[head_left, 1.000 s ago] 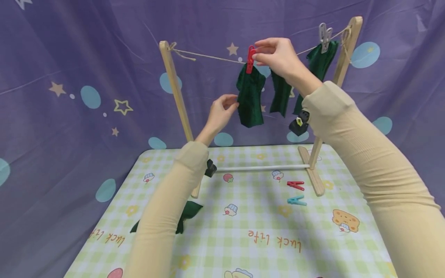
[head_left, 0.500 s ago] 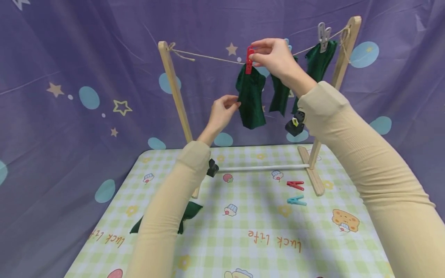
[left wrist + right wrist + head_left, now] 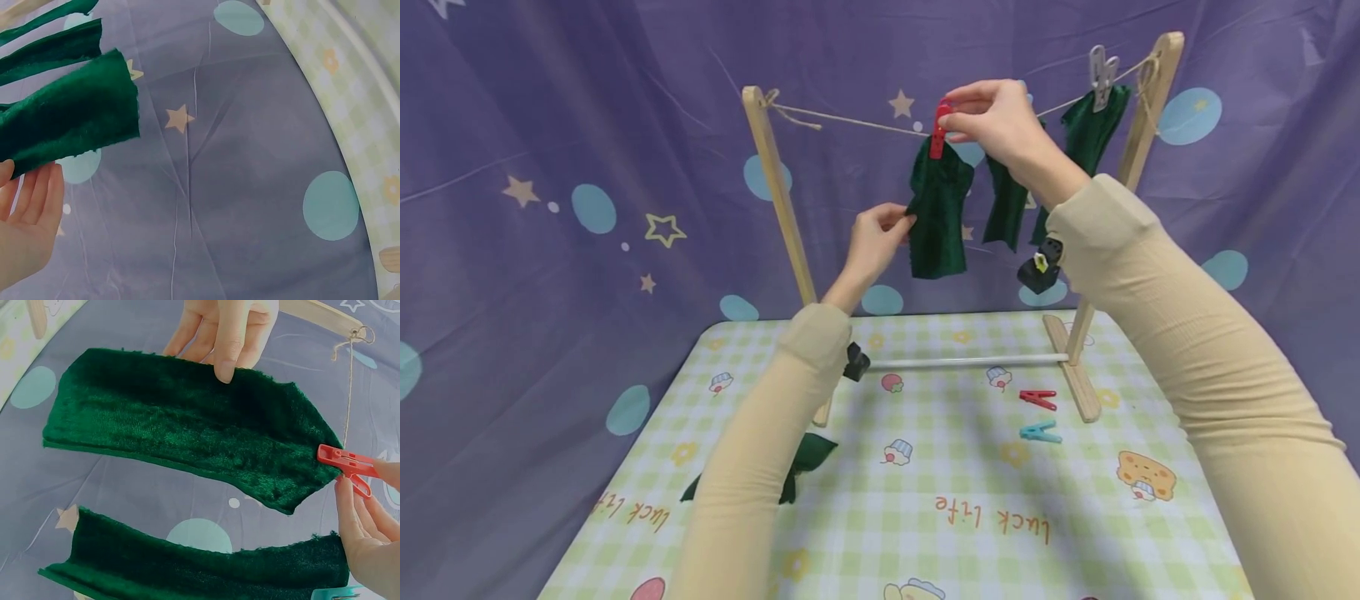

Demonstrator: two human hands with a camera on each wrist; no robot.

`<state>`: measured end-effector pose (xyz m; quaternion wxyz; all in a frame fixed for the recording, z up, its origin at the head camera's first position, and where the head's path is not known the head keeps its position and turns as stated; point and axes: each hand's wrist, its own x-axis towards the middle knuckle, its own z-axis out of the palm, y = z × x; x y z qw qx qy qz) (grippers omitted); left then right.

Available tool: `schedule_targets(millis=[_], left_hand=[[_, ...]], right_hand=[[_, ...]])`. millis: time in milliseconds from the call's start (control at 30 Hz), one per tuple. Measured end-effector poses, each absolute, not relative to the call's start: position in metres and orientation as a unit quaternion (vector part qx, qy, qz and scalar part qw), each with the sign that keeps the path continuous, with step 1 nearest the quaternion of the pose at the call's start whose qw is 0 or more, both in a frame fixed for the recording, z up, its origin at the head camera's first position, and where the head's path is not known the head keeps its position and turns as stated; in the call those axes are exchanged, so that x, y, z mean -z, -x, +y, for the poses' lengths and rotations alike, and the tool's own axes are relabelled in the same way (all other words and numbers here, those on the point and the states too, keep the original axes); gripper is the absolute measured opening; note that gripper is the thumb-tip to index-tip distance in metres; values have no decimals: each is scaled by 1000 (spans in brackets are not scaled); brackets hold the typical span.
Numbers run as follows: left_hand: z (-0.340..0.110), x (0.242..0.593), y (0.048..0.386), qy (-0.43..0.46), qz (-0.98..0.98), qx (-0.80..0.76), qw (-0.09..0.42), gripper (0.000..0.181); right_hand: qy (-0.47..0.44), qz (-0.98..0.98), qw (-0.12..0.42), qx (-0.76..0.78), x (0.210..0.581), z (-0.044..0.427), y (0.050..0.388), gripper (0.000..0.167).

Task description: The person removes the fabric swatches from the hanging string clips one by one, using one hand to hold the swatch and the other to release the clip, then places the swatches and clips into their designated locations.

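A dark green velvety cloth (image 3: 940,221) hangs from the string line (image 3: 850,121), clipped at its top by a red clothespin (image 3: 937,143). My right hand (image 3: 1003,129) pinches this clothespin between thumb and fingers; the right wrist view shows its jaws closed over the cloth's narrow, bunched end (image 3: 312,447). Lower down, my left hand (image 3: 874,246) pinches the cloth's left edge, thumb in front and fingers behind. A second green cloth (image 3: 1003,208), partly behind my right hand, hangs by a teal clothespin (image 3: 334,592). Farther right, a grey clothespin (image 3: 1101,83) holds a third green cloth (image 3: 1093,125).
Wooden posts (image 3: 778,192) carry the line, joined low down by a white rod (image 3: 966,362). On the checkered tablecloth (image 3: 955,550) lie a red clothespin (image 3: 1037,399) and a blue clothespin (image 3: 1040,432). More green cloth (image 3: 812,454) lies partly under my left forearm. A purple curtain (image 3: 550,292) hangs behind.
The lower end of the held cloth has swung slightly left and faces the head camera more squarely. Both hands keep their grips, with only tiny shifts.
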<state>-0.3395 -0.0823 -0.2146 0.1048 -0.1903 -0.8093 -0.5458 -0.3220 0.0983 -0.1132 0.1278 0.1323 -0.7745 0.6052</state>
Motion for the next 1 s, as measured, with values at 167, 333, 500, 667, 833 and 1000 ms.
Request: schedule_targets(millis=[167,333,500,667,833,1000], left_hand=[[-86,212,339,194,-796,561,116,21],[-88,210,339,200,-792,560,140,18],[-90,207,340,202,-792,557,146,18],[-93,203,338,207,-789,563,135,19],[-94,192,327,206,-786,569,124,19],[-97,192,334,207,-788,567,123,19]], right_hand=[[-131,-769,143,-609,113,98,321,41],[-129,-765,161,-610,113,98,321,40],[-124,-762,176,-611,113,98,321,35],[-123,-747,187,-626,112,98,322,26],[-130,-722,196,-651,111,98,322,19],[-137,-702,208,-667,110,99,322,17]])
